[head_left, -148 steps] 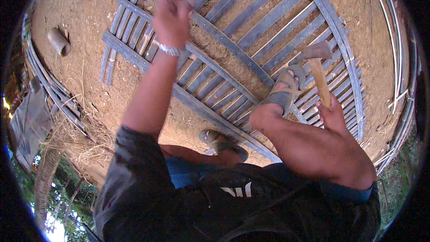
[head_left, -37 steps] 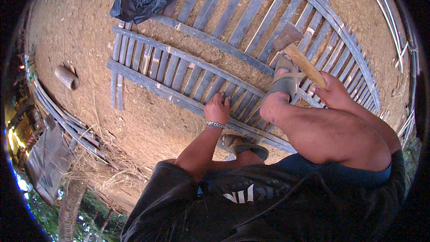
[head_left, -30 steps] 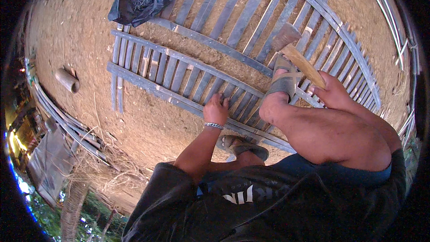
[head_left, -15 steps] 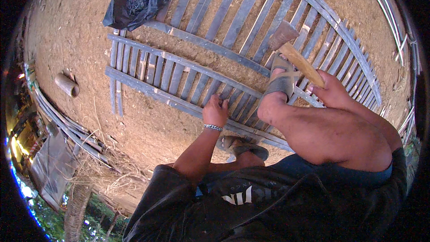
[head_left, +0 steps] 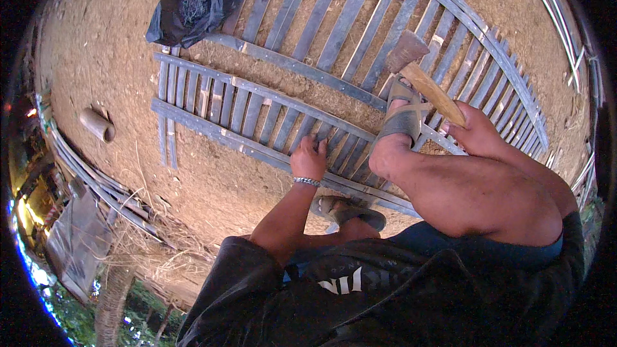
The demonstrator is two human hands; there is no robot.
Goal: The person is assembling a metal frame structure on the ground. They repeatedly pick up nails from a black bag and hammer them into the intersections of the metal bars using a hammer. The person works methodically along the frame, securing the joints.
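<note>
My right hand [head_left: 474, 130] is closed round the lower end of the wooden handle of a hatchet [head_left: 436, 93]. Its broad, rusty head points up and away, above my sandalled right foot. My left hand [head_left: 309, 157] rests on the nearer slatted panel [head_left: 234, 106], with its fingers curled together over the slats. Whatever lies between those fingertips is too small to make out. Narrow dark slats cross two long rails on this panel, and small nail heads dot the rails.
A larger slatted panel [head_left: 334, 19] lies beyond on the dirt. On its far left corner sits a black plastic bag [head_left: 186, 9] holding a heap of thin nails. A short hollow tube [head_left: 96, 124] lies at left, and long poles [head_left: 103, 183] and dry straw [head_left: 164, 257] lie closer.
</note>
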